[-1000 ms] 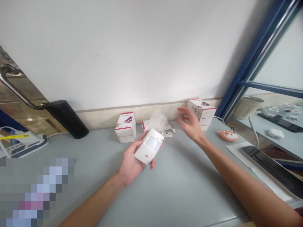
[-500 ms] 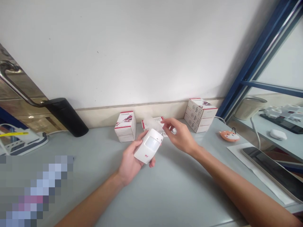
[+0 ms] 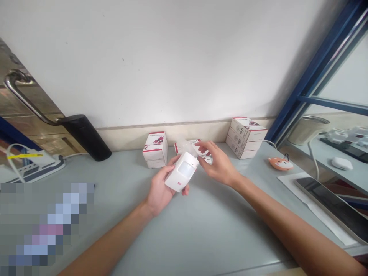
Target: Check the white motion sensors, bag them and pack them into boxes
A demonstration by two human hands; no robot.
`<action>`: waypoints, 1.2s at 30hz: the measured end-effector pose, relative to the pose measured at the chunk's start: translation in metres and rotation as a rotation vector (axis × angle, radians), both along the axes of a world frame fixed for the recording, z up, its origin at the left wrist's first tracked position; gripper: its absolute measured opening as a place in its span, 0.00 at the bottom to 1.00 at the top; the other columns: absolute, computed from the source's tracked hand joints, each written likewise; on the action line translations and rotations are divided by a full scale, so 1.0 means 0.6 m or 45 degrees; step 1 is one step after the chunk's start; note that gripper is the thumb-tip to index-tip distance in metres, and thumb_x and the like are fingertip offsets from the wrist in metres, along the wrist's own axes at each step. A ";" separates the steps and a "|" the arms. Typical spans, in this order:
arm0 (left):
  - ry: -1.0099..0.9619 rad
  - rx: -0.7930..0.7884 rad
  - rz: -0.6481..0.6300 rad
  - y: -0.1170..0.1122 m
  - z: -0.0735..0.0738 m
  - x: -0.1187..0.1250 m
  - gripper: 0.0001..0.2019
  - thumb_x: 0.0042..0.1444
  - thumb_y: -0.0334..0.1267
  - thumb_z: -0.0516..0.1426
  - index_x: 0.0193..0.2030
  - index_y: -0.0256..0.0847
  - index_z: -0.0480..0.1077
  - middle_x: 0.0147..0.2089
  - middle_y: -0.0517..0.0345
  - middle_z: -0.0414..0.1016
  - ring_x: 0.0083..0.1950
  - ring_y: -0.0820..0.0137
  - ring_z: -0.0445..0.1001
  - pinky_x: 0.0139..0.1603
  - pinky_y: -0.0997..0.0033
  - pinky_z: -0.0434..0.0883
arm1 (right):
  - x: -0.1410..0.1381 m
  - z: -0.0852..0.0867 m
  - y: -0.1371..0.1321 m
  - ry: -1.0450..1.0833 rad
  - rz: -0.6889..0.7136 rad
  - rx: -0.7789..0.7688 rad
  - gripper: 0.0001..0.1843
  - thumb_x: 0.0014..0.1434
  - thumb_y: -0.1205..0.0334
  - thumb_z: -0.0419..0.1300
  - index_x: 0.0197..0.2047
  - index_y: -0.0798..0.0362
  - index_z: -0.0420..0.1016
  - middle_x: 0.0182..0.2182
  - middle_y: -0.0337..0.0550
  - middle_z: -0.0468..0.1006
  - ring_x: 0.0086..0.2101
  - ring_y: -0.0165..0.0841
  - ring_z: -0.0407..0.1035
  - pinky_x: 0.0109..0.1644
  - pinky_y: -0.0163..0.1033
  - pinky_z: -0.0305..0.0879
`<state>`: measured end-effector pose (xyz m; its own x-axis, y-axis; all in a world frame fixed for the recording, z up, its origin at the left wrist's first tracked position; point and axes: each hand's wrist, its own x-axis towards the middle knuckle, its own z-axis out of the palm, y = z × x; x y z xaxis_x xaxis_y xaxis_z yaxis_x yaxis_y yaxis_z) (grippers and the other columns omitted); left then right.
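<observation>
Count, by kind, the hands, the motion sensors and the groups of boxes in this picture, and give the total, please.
Hands: 2 (left hand, right hand)
Motion sensors: 1 (motion sensor)
Groups of boxes: 3 (left group, middle group, right group)
Total: 6

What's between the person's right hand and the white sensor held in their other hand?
Nothing visible stands in the way: the right hand is right beside the top corner of the white motion sensor, which rests in the left hand, with open air between them.
</observation>
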<state>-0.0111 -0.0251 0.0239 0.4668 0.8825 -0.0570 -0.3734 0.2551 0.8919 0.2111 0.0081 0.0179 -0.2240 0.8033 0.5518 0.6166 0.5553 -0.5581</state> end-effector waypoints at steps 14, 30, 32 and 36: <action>0.098 -0.014 0.116 -0.006 -0.011 0.004 0.23 0.68 0.48 0.52 0.66 0.42 0.67 0.40 0.53 0.79 0.28 0.62 0.78 0.35 0.61 0.71 | -0.025 -0.011 -0.019 -0.074 -0.076 0.262 0.14 0.70 0.65 0.54 0.56 0.44 0.72 0.42 0.45 0.80 0.42 0.40 0.77 0.41 0.43 0.71; 0.085 -0.034 0.156 -0.002 -0.020 0.005 0.22 0.67 0.48 0.53 0.65 0.42 0.66 0.40 0.54 0.78 0.28 0.63 0.78 0.34 0.63 0.70 | -0.026 -0.036 -0.003 -0.062 -0.072 0.037 0.24 0.66 0.67 0.53 0.64 0.43 0.66 0.42 0.45 0.80 0.41 0.42 0.76 0.40 0.45 0.72; 0.078 -0.040 0.147 -0.001 -0.018 0.004 0.22 0.67 0.47 0.54 0.64 0.43 0.67 0.41 0.53 0.78 0.28 0.63 0.77 0.34 0.63 0.69 | -0.025 -0.037 -0.001 0.139 -0.064 -0.014 0.23 0.65 0.65 0.56 0.63 0.43 0.67 0.40 0.43 0.78 0.39 0.40 0.76 0.43 0.46 0.74; 0.080 -0.071 0.105 0.000 -0.014 0.003 0.22 0.66 0.47 0.54 0.63 0.43 0.68 0.45 0.50 0.79 0.27 0.65 0.76 0.33 0.63 0.69 | -0.028 -0.031 0.003 0.553 -0.073 -0.107 0.18 0.64 0.61 0.59 0.57 0.45 0.69 0.39 0.41 0.74 0.38 0.37 0.77 0.46 0.46 0.75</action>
